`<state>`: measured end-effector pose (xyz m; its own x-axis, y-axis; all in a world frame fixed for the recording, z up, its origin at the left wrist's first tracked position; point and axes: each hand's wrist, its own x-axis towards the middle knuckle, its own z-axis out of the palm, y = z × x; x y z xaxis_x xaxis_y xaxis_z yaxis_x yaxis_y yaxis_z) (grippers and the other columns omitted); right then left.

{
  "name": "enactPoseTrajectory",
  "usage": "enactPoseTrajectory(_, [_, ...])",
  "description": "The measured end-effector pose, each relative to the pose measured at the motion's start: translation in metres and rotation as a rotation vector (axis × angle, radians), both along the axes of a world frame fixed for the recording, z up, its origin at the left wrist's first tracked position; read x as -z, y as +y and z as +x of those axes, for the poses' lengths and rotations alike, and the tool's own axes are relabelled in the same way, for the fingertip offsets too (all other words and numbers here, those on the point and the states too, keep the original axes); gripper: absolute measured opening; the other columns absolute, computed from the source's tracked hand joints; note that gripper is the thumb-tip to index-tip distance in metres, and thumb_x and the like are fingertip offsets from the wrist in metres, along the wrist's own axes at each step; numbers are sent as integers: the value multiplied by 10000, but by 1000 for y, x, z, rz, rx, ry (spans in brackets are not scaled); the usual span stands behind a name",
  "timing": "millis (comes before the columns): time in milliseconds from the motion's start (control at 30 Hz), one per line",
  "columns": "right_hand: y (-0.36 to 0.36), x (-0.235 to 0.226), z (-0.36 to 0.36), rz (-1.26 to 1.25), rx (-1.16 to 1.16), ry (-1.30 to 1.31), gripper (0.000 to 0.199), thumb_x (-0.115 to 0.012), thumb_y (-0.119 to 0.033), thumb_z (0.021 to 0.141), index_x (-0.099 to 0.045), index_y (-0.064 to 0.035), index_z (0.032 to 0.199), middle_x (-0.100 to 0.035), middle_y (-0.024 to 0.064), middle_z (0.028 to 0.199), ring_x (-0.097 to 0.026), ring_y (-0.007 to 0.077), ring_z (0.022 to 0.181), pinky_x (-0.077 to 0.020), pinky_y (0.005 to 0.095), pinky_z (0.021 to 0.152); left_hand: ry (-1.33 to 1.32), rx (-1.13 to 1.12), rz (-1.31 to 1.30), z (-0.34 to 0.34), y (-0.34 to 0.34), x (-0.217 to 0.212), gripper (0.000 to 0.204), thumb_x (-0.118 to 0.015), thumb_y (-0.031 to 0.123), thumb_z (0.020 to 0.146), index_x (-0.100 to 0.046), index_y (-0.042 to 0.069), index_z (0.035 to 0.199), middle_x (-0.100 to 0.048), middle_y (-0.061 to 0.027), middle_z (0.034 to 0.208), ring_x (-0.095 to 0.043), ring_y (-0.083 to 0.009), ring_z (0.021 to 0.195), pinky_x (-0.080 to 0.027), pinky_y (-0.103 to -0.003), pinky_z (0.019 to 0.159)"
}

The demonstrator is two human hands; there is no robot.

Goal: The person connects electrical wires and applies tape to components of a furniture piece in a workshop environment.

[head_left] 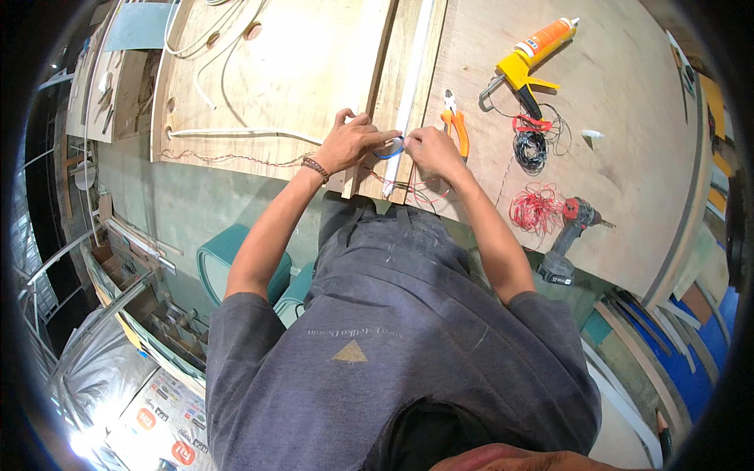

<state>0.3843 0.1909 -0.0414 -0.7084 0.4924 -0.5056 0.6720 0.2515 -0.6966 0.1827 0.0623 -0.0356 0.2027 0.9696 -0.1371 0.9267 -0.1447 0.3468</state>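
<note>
Near the table's front edge, my left hand (352, 144) pinches a thin blue-and-white wire (388, 151). Its fingertips meet those of my right hand (433, 151), which are closed on the same wire; the exact grip is partly hidden. Both hands are over a long white strip (411, 82) set along a wooden board. Thin red and dark wires (420, 188) hang loose below my right hand. Just beyond that hand lie cutting pliers (456, 125) with orange handles. A twisted red-and-dark wire pair (236, 159) runs leftward from beside my left wrist.
At right lie a yellow caulking gun (518, 72), a black wire coil (530, 151), a red wire coil (536, 209), a cordless drill (572, 229) and a small white nozzle (592, 134). White cable (243, 133) rests on the left panel (298, 71). A green stool-like object (243, 263) stands below.
</note>
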Motion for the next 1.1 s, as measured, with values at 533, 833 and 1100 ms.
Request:
enactPoseTrajectory(533, [27,13,20,-130,-255,42,309,-534,-280,972,-720,-41,1032,-714,194,948,-685,345,905,-514,431,811,120,173,35,1,16,4,550,-610,218,897,-549,386,1417,-679,57,942,-537,-162,986,-354,-435,1015])
enactPoseTrajectory(833, [39,4,22,-13,-399,142,360,-511,-299,971,-713,-1,957,-695,236,886,-672,409,877,-513,468,805,36,75,161,5,10,10,568,-673,132,731,-691,344,1258,-595,64,782,-524,-168,961,-313,-442,990])
enactPoseTrajectory(1100, [50,-12,21,-4,-381,122,306,-529,-254,990,-703,-3,972,-699,197,866,-676,348,832,-511,422,769,13,-2,162,10,4,10,522,-655,155,777,-677,372,1252,-589,65,775,-510,-158,1024,-296,-460,1051])
